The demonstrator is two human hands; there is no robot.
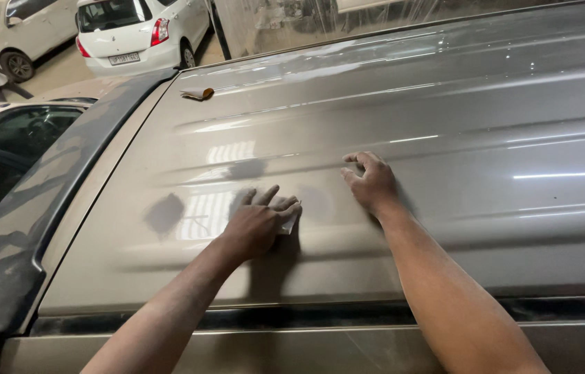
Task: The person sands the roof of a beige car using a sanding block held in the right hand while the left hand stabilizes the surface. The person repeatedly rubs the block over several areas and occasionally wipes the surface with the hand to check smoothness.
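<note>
A dusty grey-brown car roof (445, 138) with long ribs fills the view. My left hand (259, 223) lies flat on it, fingers together, pressing a small pale sheet of sandpaper (290, 223) whose edge shows under the fingertips. My right hand (371, 181) rests on the roof a little to the right and farther up, fingers curled and empty, knuckles on the metal. Darker smudged patches (165, 212) mark the dull surface to the left of my left hand.
A folded tan piece of sandpaper (198, 93) lies near the roof's far left corner. The windscreen (9, 228) slopes down at left. A white car (137, 31) and another vehicle are parked beyond. The roof's near edge has a dark trim strip (375, 315).
</note>
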